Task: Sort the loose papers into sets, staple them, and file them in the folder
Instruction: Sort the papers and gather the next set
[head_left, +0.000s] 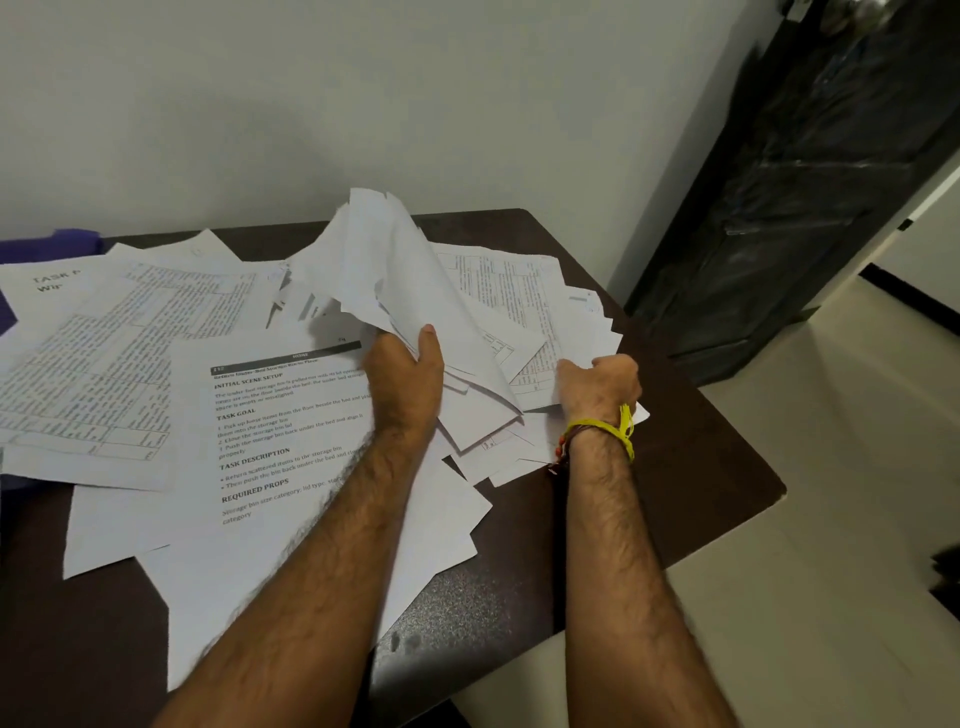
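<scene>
Many loose white printed papers (130, 332) lie scattered over a dark brown table (691, 467). My left hand (408, 379) grips a bunch of sheets (384, 265) and holds them lifted and curled up above the pile. My right hand (597, 384), with a yellow thread band on the wrist, is closed on the near edge of a sheet with tables (524, 301) at the right of the pile. A page with bold headings (280, 431) lies flat under my left forearm. I see no stapler. A purple thing (47, 244), possibly the folder, peeks out at the far left.
A pale wall stands right behind the table. A dark wrapped door or cabinet (810, 171) stands at the right. Light floor tiles (805, 519) show beyond the table's right edge and rounded corner.
</scene>
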